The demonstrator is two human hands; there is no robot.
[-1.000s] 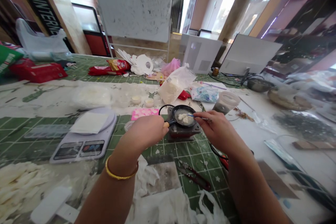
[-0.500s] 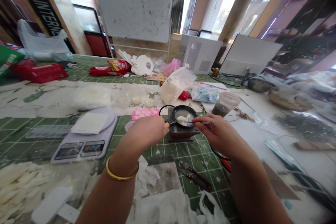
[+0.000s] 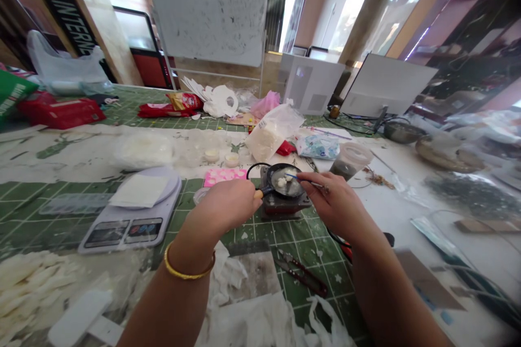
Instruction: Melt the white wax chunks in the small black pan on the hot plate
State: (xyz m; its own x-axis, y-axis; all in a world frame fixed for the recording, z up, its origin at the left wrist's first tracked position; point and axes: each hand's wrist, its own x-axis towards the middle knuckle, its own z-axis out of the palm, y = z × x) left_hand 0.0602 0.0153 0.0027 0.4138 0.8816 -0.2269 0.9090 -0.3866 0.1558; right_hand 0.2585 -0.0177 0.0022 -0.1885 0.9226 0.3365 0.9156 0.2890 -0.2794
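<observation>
My left hand [image 3: 230, 203] is closed around the handle of a small black frying pan [image 3: 272, 188], which rests on a small dark hot plate [image 3: 280, 209]. White chunks [image 3: 282, 181] lie in the pan, with some pale liquid or film around them. Between the fingertips of my right hand [image 3: 331, 198] is a thin blue stick [image 3: 291, 175], its tip among the chunks. Just left of the pan, beyond my left hand, is a pink mold [image 3: 225, 176] with pale round shapes in it.
A kitchen scale [image 3: 132, 211] with white paper on it stands to the left. Thread snips [image 3: 303, 274] lie in front of the hot plate. Behind it are a plastic bag of pale material [image 3: 271, 133] and a clear tub [image 3: 350, 160]. White flakes [image 3: 30, 295] fill the near left corner.
My right hand has shifted slightly up and left, moving the stick's tip toward the pan's far side. The white chunks have moved apart and backward. My left hand keeps its grip.
</observation>
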